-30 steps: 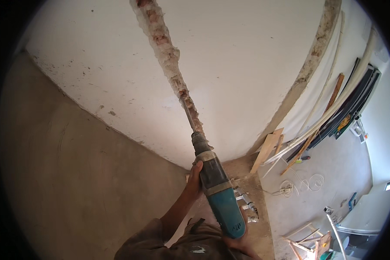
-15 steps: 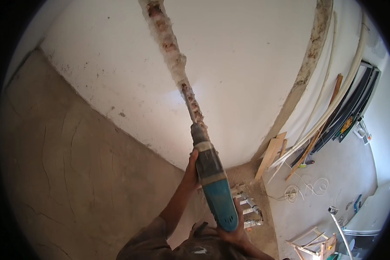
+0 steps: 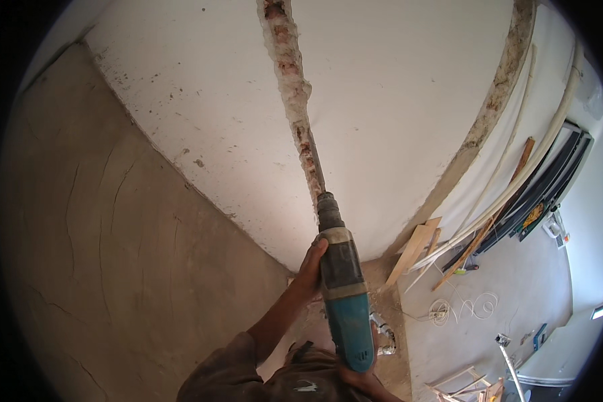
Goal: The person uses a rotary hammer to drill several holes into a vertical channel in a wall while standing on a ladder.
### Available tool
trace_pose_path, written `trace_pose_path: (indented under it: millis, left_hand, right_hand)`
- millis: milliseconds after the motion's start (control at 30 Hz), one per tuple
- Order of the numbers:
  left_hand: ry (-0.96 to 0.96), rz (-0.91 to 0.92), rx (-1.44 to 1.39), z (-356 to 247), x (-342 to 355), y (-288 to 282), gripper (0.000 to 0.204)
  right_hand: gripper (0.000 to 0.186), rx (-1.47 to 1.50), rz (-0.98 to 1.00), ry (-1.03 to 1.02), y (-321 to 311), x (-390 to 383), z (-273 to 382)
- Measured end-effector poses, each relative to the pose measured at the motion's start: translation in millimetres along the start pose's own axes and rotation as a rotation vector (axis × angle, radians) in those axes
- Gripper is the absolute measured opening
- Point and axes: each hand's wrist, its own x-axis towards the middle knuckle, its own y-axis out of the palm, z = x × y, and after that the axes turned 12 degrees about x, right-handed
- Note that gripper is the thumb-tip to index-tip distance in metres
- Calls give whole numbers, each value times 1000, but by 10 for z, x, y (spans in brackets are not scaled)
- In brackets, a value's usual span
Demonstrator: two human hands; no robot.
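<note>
A teal and black rotary hammer (image 3: 350,325), dusty about its collar, points up and away from me. Its long chisel bit (image 3: 317,164) lies along the right edge of a rough groove (image 3: 288,74) cut in the white wall, where reddish brick shows. My left hand (image 3: 310,264) is closed round the front of the tool from its left side, with the thumb on top. At the rear end, my right hand (image 3: 360,379) grips the tool; the body hides most of its fingers.
A second groove (image 3: 492,107) runs down the wall at right. Beside it lean pale pipes (image 3: 549,124), wooden boards (image 3: 414,248) and dark strips (image 3: 549,184). Coiled white cable (image 3: 441,312) lies on the floor. A ladder (image 3: 386,338) stands below me; a wooden frame (image 3: 465,385) is lower right.
The rotary hammer sits farther right in view, and its chisel has shifted from the groove's left side to its right edge. The whole view has turned slightly. Both hands keep their hold.
</note>
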Motion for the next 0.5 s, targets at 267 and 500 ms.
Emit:
trace_pose_path:
  millis: [267, 500]
  left_hand:
    - [-20, 102, -149, -204, 141, -260, 65]
    - [6, 17, -99, -151, 243, -142, 55]
  right_hand:
    - [104, 39, 19, 40, 330, 527, 451]
    - [104, 336, -24, 98, 142, 538, 172]
